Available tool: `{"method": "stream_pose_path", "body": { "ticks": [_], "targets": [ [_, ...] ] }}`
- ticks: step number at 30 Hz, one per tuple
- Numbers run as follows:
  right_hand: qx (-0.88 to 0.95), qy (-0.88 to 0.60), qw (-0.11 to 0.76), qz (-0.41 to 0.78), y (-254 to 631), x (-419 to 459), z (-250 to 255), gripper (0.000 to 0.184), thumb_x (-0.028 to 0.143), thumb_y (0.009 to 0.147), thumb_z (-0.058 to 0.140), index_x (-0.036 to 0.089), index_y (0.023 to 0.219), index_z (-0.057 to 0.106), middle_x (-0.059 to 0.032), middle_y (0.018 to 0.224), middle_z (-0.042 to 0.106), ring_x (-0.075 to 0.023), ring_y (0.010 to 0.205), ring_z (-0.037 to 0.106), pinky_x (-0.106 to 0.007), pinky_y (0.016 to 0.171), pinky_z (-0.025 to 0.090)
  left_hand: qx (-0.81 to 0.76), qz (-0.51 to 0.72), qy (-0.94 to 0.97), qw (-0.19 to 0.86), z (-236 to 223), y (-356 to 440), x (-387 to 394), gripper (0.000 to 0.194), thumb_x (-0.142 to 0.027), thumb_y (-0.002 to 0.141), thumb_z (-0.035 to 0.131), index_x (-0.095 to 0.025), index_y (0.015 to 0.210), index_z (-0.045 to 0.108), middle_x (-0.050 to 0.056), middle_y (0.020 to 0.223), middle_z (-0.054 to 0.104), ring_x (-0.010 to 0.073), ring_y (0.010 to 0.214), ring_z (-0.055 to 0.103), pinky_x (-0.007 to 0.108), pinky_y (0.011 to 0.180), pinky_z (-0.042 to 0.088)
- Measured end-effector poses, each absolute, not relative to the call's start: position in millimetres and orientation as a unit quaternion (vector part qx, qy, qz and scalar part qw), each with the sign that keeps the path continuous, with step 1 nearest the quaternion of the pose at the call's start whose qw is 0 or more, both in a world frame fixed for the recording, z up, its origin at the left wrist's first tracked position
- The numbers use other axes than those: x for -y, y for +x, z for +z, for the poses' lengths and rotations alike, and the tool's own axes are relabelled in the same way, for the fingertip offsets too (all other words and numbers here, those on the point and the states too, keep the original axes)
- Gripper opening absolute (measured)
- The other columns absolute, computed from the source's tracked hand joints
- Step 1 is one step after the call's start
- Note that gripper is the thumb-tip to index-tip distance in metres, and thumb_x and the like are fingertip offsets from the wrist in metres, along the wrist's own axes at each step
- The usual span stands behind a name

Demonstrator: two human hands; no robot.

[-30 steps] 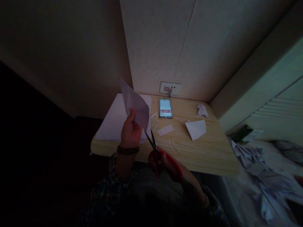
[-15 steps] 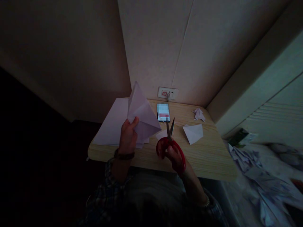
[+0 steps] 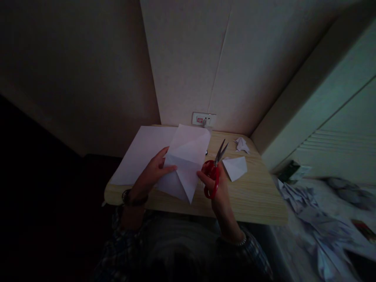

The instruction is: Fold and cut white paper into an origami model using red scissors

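A creased white sheet of paper [image 3: 188, 150] is held up between both hands above the small table. My left hand [image 3: 155, 166] pinches its left edge, thumb on top and fingers behind. The lower part of the sheet is folded to a point that hangs down toward me. My right hand [image 3: 216, 182] grips red-handled scissors [image 3: 214, 174], with the blades slightly apart and pointing up and away from the sheet. The thumb and fingertips of that same hand touch the sheet's right edge. Behind the sheet, the phone is almost wholly hidden.
On the wooden table [image 3: 249, 203] a stack of white paper [image 3: 132, 156] lies at the left. A folded paper piece [image 3: 235, 168] and a small origami figure [image 3: 242, 145] lie at the right. A wall socket [image 3: 203, 119] holds a plug. Folded papers [image 3: 320, 219] are heaped beyond the table.
The sheet has been turned and lowered from a raised triangle to a flatter spread, now covering the phone. My right hand, still with the scissors, has come up to the sheet's right edge.
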State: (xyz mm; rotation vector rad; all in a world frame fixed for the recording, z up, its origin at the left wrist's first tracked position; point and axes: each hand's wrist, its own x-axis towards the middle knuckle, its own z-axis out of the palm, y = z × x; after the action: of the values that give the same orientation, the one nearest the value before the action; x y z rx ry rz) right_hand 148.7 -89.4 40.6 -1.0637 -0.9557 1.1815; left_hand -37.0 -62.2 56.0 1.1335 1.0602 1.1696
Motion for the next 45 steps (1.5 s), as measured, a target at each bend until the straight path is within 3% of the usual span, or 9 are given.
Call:
{"method": "stream_pose_path", "body": {
  "ticks": [4, 7, 10, 17, 22, 26, 37, 42, 45],
  "targets": [
    [0.419, -0.463, 0.602, 0.498, 149, 90, 41, 0.031, 0.026, 0.064, 0.073, 0.021, 0.083, 0.05, 0.0047, 0.076, 0.058, -0.0137, 0.068, 0.055, -0.028, 0.067, 0.045, -0.47, 0.527, 0.483, 0.517, 58, -34, 63, 0.071, -0.027, 0.063, 0.077, -0.021, 0.128, 0.051, 0.011, 0.102, 0.07, 0.027, 0.084, 0.068, 0.032, 0.067, 0.055],
    [0.422, -0.469, 0.597, 0.495, 149, 90, 42, 0.031, 0.026, 0.064, 0.073, 0.021, 0.085, 0.049, 0.0049, 0.076, 0.057, -0.0132, 0.068, 0.055, -0.027, 0.066, 0.044, -0.47, 0.537, 0.518, 0.471, 59, -30, 62, 0.066, -0.03, 0.069, 0.072, -0.023, 0.131, 0.051, 0.012, 0.121, 0.063, 0.0292, 0.106, 0.062, 0.038, 0.087, 0.051],
    [0.425, -0.473, 0.593, 0.495, 149, 90, 41, 0.031, 0.025, 0.065, 0.072, 0.021, 0.085, 0.049, 0.005, 0.075, 0.057, -0.0134, 0.067, 0.054, -0.027, 0.065, 0.043, -0.461, 0.535, 0.567, 0.425, 58, -27, 61, 0.062, -0.029, 0.076, 0.066, -0.023, 0.135, 0.048, 0.01, 0.136, 0.053, 0.0272, 0.121, 0.053, 0.039, 0.101, 0.043],
    [0.429, -0.471, 0.593, 0.493, 149, 89, 39, 0.031, 0.025, 0.065, 0.071, 0.021, 0.085, 0.048, 0.0048, 0.076, 0.056, -0.0127, 0.068, 0.054, -0.027, 0.065, 0.043, -0.474, 0.51, 0.646, 0.312, 53, -22, 61, 0.06, -0.026, 0.085, 0.054, -0.021, 0.142, 0.037, 0.006, 0.15, 0.036, 0.0226, 0.138, 0.033, 0.035, 0.112, 0.03],
    [0.422, -0.472, 0.592, 0.5, 148, 89, 38, 0.031, 0.025, 0.066, 0.07, 0.021, 0.088, 0.049, 0.0049, 0.075, 0.056, -0.0121, 0.068, 0.053, -0.026, 0.065, 0.043, -0.467, 0.54, 0.619, 0.327, 55, -20, 61, 0.045, -0.025, 0.081, 0.057, -0.02, 0.126, 0.052, 0.009, 0.133, 0.056, 0.0236, 0.118, 0.055, 0.031, 0.089, 0.05],
    [0.426, -0.469, 0.594, 0.496, 148, 88, 36, 0.032, 0.027, 0.065, 0.072, 0.021, 0.087, 0.049, 0.0052, 0.073, 0.055, -0.0125, 0.065, 0.052, -0.026, 0.063, 0.043, -0.459, 0.565, 0.577, 0.371, 56, -21, 60, 0.033, -0.025, 0.075, 0.063, -0.018, 0.106, 0.054, 0.008, 0.11, 0.067, 0.022, 0.102, 0.063, 0.03, 0.08, 0.051],
    [0.466, -0.417, 0.616, 0.479, 157, 91, 39, 0.017, 0.035, 0.078, 0.061, 0.021, 0.086, 0.053, 0.0008, 0.079, 0.058, -0.0133, 0.064, 0.051, -0.028, 0.06, 0.043, -0.445, 0.587, 0.493, 0.463, 57, -33, 63, 0.021, -0.027, 0.075, 0.064, -0.019, 0.095, 0.061, 0.003, 0.095, 0.069, 0.019, 0.086, 0.064, 0.028, 0.075, 0.049],
    [0.467, -0.414, 0.611, 0.486, 160, 94, 43, 0.015, 0.034, 0.079, 0.058, 0.022, 0.088, 0.055, 0.0, 0.082, 0.057, -0.0137, 0.065, 0.051, -0.029, 0.063, 0.043, -0.447, 0.639, 0.39, 0.49, 56, -34, 61, 0.015, -0.028, 0.073, 0.067, -0.019, 0.084, 0.062, 0.0, 0.076, 0.067, 0.0159, 0.073, 0.063, 0.022, 0.059, 0.046],
    [0.477, -0.408, 0.598, 0.498, 158, 94, 42, 0.017, 0.035, 0.078, 0.059, 0.021, 0.088, 0.055, -0.0001, 0.083, 0.057, -0.0136, 0.066, 0.05, -0.029, 0.062, 0.043, -0.432, 0.668, 0.348, 0.496, 58, -32, 60, 0.012, -0.028, 0.073, 0.068, -0.019, 0.076, 0.059, -0.001, 0.071, 0.063, 0.0164, 0.076, 0.063, 0.022, 0.062, 0.048]
  ]
}}
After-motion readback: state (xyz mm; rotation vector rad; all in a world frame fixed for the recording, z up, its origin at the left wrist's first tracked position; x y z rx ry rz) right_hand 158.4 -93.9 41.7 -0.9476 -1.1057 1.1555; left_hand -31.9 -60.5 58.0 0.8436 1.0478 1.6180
